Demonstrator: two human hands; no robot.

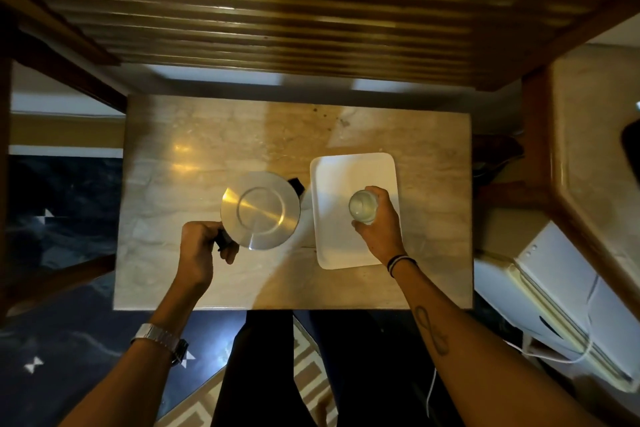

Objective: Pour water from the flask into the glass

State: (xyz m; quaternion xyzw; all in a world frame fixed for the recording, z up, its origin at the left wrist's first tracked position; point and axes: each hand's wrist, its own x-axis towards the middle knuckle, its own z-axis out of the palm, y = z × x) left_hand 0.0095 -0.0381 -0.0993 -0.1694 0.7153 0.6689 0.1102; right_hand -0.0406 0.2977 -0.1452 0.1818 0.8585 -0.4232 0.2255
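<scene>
Seen from above, a small stone-topped table (207, 135) stands in dim, warm light, with a person's two bare arms reaching onto it from the near edge. Near the middle of the table stands a metal flask (260, 210), upright, seen from straight above so that only its round silver lid and a dark spout on its far right side show. The left hand (200, 251) is at the flask's near left side, its fingers (229, 255) curled closed around the dark handle. A metal-link wristwatch (162, 340) sits on the left wrist. Just to the right of the flask lies a white rectangular tray (332, 246) with rounded corners, its long sides running near to far. The right hand (379, 230) is over the tray's right half, thumb and fingers wrapped around a clear glass (362, 206) that is upright; whether the glass rests on the tray or is lifted off it cannot be told. The inside of the glass looks pale, and the water level cannot be made out. Dark bands (400, 262) circle the right wrist, and a looped line tattoo (433, 331) marks the right forearm. No brand, label or writing can be read anywhere.
</scene>
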